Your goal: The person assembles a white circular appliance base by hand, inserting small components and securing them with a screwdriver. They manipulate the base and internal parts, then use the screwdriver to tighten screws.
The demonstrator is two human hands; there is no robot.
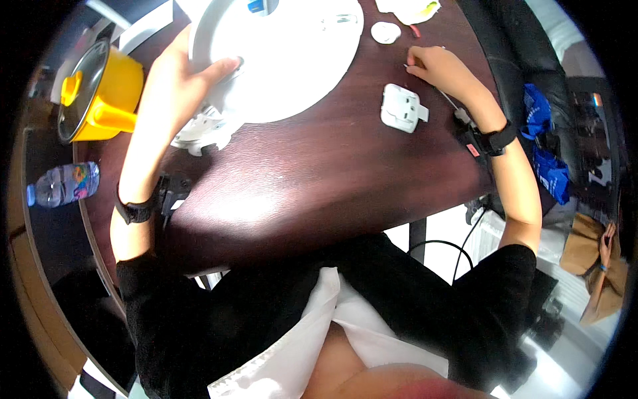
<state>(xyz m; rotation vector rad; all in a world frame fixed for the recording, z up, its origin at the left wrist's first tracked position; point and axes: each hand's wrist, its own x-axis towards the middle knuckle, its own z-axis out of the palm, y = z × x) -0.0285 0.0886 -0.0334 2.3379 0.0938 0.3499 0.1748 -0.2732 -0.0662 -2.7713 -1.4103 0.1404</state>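
My left hand (183, 76) grips the near left rim of a large white round disc (286, 53) that lies on the dark wooden table (299, 173). Under that hand lies a white plastic bracket piece (203, 133). My right hand (435, 66) rests on the table to the right of the disc, fingers pinched on a thin metal tool, perhaps a small screwdriver (445, 93), whose shaft runs toward my wrist. A white square plug-like part (402, 108) lies just below that hand. Both wrists wear black straps.
A yellow pot (100, 93) with a glass lid sits at the table's left edge, a plastic water bottle (63, 184) below it. A small white round cap (385, 32) and crumpled paper (409, 10) lie at the top. Dark chair with blue bag (545, 153) stands right.
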